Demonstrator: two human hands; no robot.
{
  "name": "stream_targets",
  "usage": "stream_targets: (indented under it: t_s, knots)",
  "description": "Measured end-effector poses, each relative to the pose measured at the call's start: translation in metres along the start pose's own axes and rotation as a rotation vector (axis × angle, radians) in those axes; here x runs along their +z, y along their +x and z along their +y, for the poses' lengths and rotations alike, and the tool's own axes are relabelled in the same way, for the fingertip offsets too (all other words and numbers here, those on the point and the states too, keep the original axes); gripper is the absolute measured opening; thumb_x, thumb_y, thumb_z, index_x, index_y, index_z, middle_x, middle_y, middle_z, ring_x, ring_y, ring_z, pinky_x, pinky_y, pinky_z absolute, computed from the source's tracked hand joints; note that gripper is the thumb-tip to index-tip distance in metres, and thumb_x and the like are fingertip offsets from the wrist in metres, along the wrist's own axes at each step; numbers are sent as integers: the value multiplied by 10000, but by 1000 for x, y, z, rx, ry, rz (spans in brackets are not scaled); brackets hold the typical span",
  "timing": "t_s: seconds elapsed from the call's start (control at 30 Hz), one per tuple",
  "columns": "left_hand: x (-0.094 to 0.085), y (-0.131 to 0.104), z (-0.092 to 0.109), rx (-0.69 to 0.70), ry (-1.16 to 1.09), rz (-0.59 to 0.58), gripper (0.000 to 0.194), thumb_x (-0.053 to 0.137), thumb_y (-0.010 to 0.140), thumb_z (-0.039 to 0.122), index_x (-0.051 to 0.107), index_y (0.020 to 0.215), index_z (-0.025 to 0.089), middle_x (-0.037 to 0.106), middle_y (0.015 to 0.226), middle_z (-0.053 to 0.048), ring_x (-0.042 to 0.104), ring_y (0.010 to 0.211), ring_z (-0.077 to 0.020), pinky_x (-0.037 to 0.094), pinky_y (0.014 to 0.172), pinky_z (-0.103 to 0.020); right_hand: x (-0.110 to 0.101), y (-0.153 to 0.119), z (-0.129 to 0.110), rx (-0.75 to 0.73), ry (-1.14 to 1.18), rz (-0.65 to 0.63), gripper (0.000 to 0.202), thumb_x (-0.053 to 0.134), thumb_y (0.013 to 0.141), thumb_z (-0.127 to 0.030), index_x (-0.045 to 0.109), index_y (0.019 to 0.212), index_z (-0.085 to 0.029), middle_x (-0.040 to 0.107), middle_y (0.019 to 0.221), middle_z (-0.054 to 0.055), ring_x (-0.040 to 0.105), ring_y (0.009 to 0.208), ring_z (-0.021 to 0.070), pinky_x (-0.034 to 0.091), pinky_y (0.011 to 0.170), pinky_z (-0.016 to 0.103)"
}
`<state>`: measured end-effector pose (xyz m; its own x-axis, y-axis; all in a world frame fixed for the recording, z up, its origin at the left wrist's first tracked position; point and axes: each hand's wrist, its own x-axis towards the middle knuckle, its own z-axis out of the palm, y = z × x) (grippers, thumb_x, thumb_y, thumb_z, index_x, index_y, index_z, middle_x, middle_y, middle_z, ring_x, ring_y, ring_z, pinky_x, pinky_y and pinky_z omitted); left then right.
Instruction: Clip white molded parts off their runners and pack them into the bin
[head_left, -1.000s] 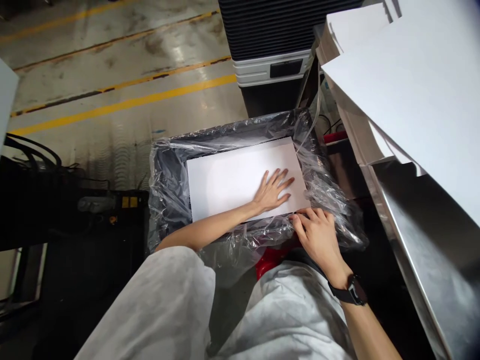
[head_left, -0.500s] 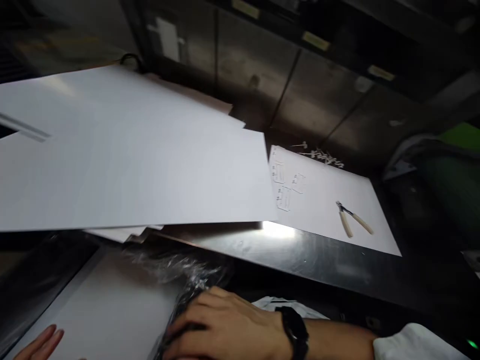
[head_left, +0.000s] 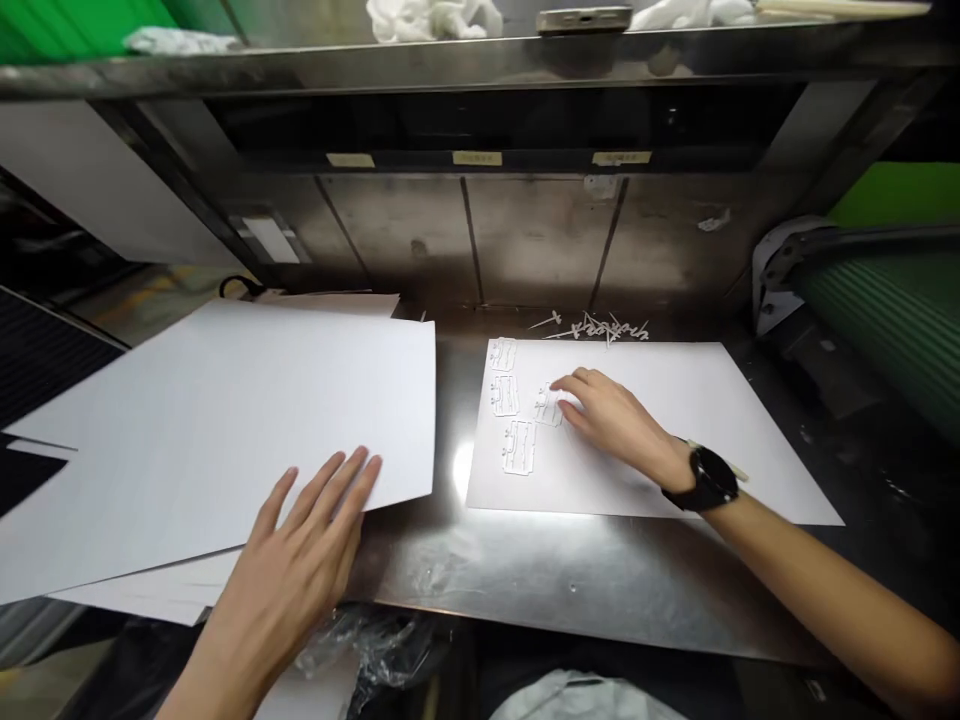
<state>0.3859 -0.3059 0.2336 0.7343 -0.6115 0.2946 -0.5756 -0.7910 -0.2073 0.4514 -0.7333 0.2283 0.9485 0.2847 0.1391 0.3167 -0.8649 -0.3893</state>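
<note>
Large sheets point(head_left: 300, 390): they lie stacked unevenly on the left, the top one reaching past those beneath; a sideways push could slide it, since I see nothing fastening it.
Left hand point(head_left: 300, 545): spread, palm down over the top sheet's near edge; I cannot tell if it bears weight, but leaning there could crease or tip that sheet.
Clear film point(head_left: 397, 640): crumpled below the desk point(head_left: 465, 560) edge; a part swept off the front could drop into its folds.
Small white parts point(head_left: 518, 446): four lie on the white sheet point(head_left: 600, 480), three near its left edge and one under my right fingertips; white on white, they are easy to misjudge, and they look thin enough to bend or snap.
Spiky scraps point(head_left: 600, 328): heaped just beyond the sheet's far edge; a wide reach could drag some among the parts.
Right hand point(head_left: 611, 420): thumb and forefinger bracket the fourth part, a gap showing between them; I cannot tell whether they grip; a poor pinch could flick it away.
Black watch point(head_left: 705, 478): low over the sheet; it could catch and shift everything.
</note>
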Motion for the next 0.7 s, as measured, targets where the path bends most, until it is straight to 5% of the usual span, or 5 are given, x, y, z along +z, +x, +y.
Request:
stream_targets:
  t_s: [0.1, 0.23, 0.37, 0.57, 0.7]
  knots:
    - [-28, 5, 20, -39, -12, 23, 700, 485, 1081, 305, 335, 1764, 268, 484, 1740, -157, 526, 1541, -448, 296, 1296, -721, 11, 25, 21, 6, -8, -100, 617, 787, 994, -301, 587, 1541, -97, 596, 1483, 231, 567, 1335, 433, 512, 1111, 579]
    - [-41, 64, 106, 20, -162, 59, 504, 560, 1088, 196, 506, 1589, 204, 716, 1396, -152, 707, 1216, -304, 572, 1055, -467, 17, 46, 32, 41, 7, -186, 808, 878, 901, -428, 557, 1564, -96, 587, 1392, 226, 580, 1257, 423, 530, 1073, 541]
    - [-8, 140, 172, -375, -239, -367, 528, 539, 1148, 445, 506, 1560, 117, 675, 1378, -202, 693, 1214, -384, 632, 894, -479, 16, 60, 41, 111, 41, -200, 933, 985, 742, -497, 591, 1489, -101, 552, 1379, 213, 592, 1226, 407, 541, 1038, 490]
    - [17, 181, 166, -535, -391, -524, 548, 716, 1072, 382, 546, 1463, 39, 652, 1410, -256, 712, 1254, -394, 608, 1010, -473, 0, 45, 63, 48, 207, -131, 398, 772, 934, -525, 749, 1163, -200, 683, 1189, 130, 691, 1054, 296, 549, 968, 384]
    - [2, 174, 171, -617, -500, -560, 674, 838, 976, 475, 595, 1450, 63, 685, 1443, -224, 705, 1303, -331, 581, 1086, -374, -1, 20, 58, -65, 372, -69, 583, 578, 953, -805, 782, 979, -260, 776, 1038, 159, 737, 911, 342, 561, 824, 462]
